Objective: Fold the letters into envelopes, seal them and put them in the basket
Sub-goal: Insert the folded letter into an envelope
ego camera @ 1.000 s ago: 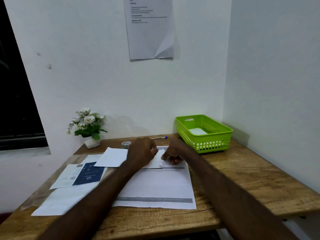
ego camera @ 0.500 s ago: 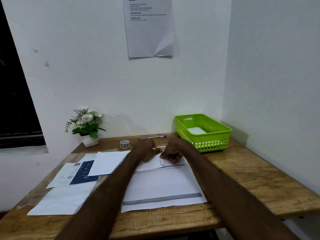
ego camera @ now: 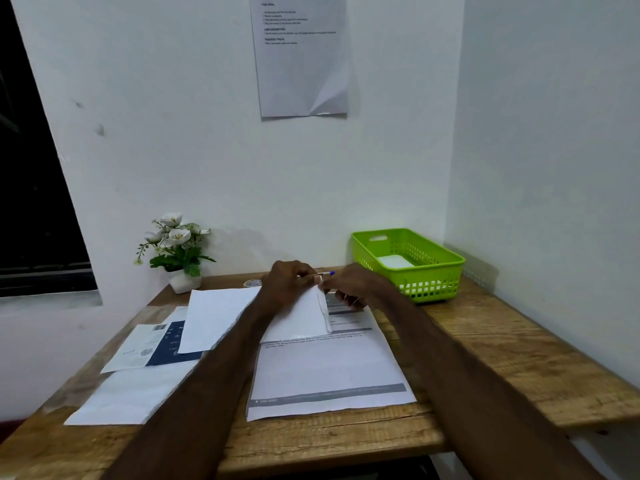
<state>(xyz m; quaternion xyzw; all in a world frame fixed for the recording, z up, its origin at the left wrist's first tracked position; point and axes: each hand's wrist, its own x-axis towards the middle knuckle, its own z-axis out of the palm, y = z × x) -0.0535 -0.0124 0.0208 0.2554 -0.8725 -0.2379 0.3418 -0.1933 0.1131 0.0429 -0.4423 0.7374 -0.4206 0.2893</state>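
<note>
Lifted since the earlier frame, the envelope [ego camera: 299, 317] is now held at its top edge, at twelve o'clock above the printed letter [ego camera: 329, 372]. It is pinched by the left hand [ego camera: 287, 282]; the right hand [ego camera: 353, 289] has fingers curled at its flap, though that grasp cannot be told. The flap could be creased crooked if tugged unevenly.

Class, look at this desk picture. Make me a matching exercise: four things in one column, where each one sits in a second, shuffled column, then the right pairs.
Things
1. green basket
2. flower pot
3. tape roll
4. white envelope

Places
A. in the grip of both hands, mid-desk
B. far right of the desk, by the corner of the walls
C. far left of the desk, against the wall
D. on the desk between the pot and the hands

Pairs: 1-B, 2-C, 3-D, 4-A
</note>
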